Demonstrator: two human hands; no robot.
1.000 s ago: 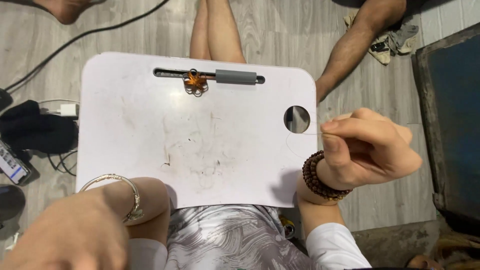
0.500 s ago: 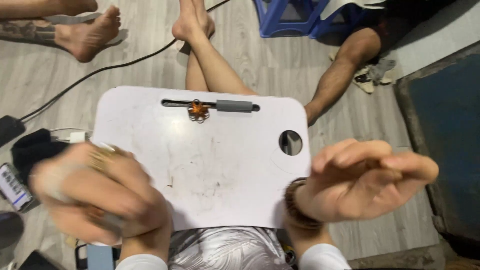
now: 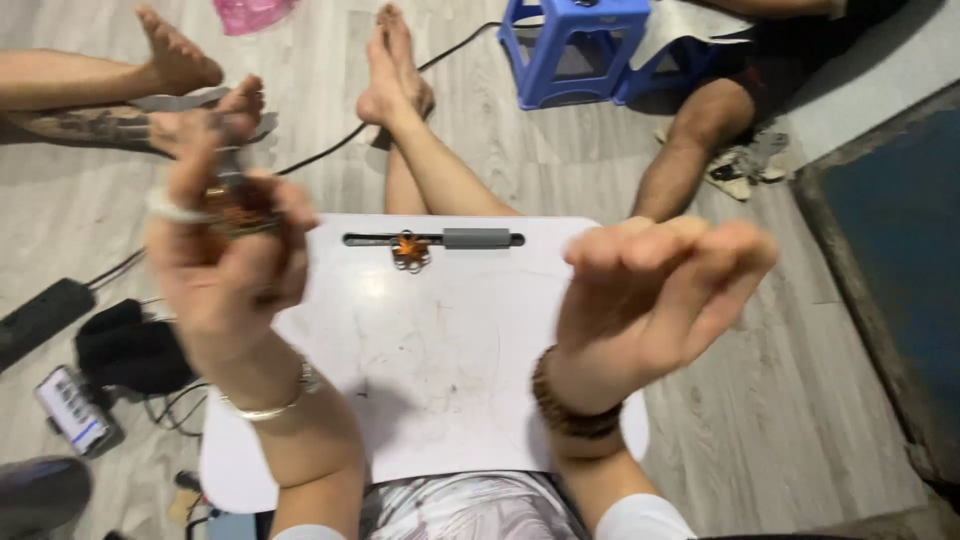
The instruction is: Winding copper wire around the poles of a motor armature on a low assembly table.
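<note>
Beadwork [image 3: 232, 205], small, brownish and blurred, sits pinched in the raised left hand [image 3: 225, 270]; likely light and fragile, best gripped by its edges. White worktop [image 3: 430, 360] lies below. Right hand [image 3: 650, 295] is curled, apparently holding nothing.

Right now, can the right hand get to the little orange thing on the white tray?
Probably yes. The right hand is raised above the white tray, and nothing lies between it and the little orange thing by the slot.
</note>
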